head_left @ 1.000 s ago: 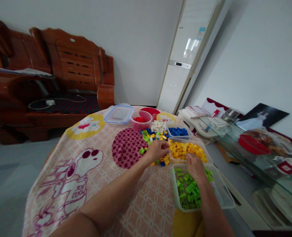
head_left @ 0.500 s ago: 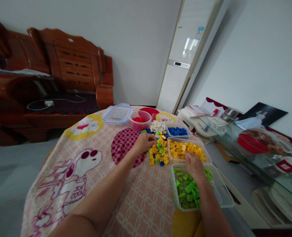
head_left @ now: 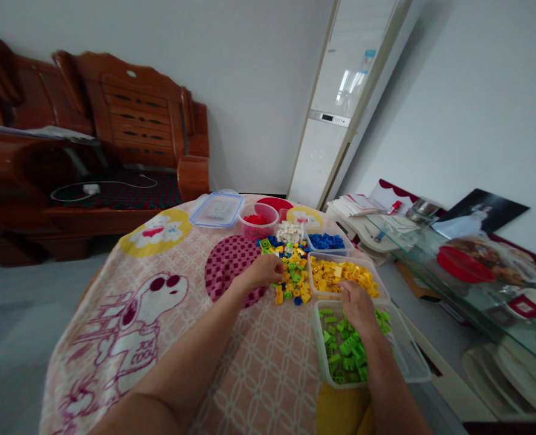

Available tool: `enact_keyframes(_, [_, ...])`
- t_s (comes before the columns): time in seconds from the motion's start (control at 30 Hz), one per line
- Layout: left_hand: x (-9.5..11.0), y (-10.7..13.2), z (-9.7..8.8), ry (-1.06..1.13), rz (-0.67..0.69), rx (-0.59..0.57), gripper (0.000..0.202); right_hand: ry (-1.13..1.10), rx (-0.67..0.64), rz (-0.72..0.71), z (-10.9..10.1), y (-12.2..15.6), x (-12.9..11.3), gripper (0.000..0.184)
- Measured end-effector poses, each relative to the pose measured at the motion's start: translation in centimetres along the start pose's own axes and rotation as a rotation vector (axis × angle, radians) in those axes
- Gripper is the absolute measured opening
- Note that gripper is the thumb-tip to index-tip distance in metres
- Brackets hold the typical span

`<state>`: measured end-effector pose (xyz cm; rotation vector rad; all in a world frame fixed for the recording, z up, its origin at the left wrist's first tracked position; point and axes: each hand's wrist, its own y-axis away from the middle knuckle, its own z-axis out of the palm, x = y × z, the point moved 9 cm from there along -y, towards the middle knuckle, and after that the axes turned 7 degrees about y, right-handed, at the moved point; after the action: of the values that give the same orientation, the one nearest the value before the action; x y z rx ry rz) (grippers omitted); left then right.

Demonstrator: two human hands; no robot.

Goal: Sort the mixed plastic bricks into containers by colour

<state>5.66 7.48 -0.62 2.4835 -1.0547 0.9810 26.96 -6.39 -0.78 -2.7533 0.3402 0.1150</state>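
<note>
A mixed pile of toy building bricks (head_left: 295,272), mostly yellow with green and blue, lies on the table. At the pile's left edge is my left hand (head_left: 268,269), its fingers curled down and pressed together at the bricks; what they hold is hidden. My right hand (head_left: 357,303) hovers where the box of yellow bricks (head_left: 311,279) meets the box of green bricks (head_left: 318,344). Its fingers are pinched together, and anything between them is too small to make out.
Behind the pile stand a round tub of red bricks (head_left: 270,211), white bricks (head_left: 289,231) and a box of blue bricks (head_left: 326,241). A blue-rimmed lid (head_left: 217,209) lies at the back left. A glass shelf (head_left: 424,257) with a red bowl (head_left: 462,264) borders the right side.
My left hand has moved a little nearer to me, uncovering more bricks at the back of the pile. My right hand has stayed almost still.
</note>
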Motion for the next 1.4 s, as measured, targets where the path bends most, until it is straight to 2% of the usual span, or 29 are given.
enact_keyframes(0.2, [-1.2,-0.2,0.2,0.272,0.016,-0.057,0.025,-0.008,0.011,0.007,0.0,0.0,-0.1,0.034])
enact_keyframes(0.3, [-1.0,-0.6,0.4,0.369,0.037,-0.052,0.025,-0.009,0.014,0.015,0.0,0.0,0.0,0.033])
enact_keyframes(0.5, [1.7,-1.3,1.6,0.505,0.111,0.105,0.028,-0.007,0.032,-0.005,-0.3,0.1,-0.2,0.033])
enact_keyframes(0.67, [4.7,-0.8,3.9,0.534,0.172,0.126,0.03,-0.017,0.051,-0.024,-0.2,0.0,-0.2,0.033])
enact_keyframes(0.8, [5.8,-0.4,4.0,0.443,0.22,0.158,0.033,-0.023,0.063,-0.026,-0.2,0.1,-0.1,0.033])
enact_keyframes(0.9, [5.5,-0.4,3.2,0.411,0.223,0.162,0.033,-0.014,0.037,-0.018,0.0,0.1,-0.1,0.033])
enact_keyframes(1.03, [4.0,-0.5,1.2,0.323,0.173,0.157,0.028,0.0,0.024,0.008,0.0,0.0,0.0,0.032])
enact_keyframes(1.23, [1.6,0.0,-1.0,0.072,0.054,0.068,0.014,0.007,0.023,0.004,0.0,0.0,0.0,0.033])
enact_keyframes(1.3, [1.1,0.2,-1.0,-0.011,0.021,0.047,0.011,0.005,0.033,0.003,-0.1,0.0,0.0,0.033])
enact_keyframes(1.4, [0.8,0.5,0.2,-0.055,-0.022,-0.062,0.022,-0.004,0.028,-0.009,-0.1,0.0,-0.1,0.032])
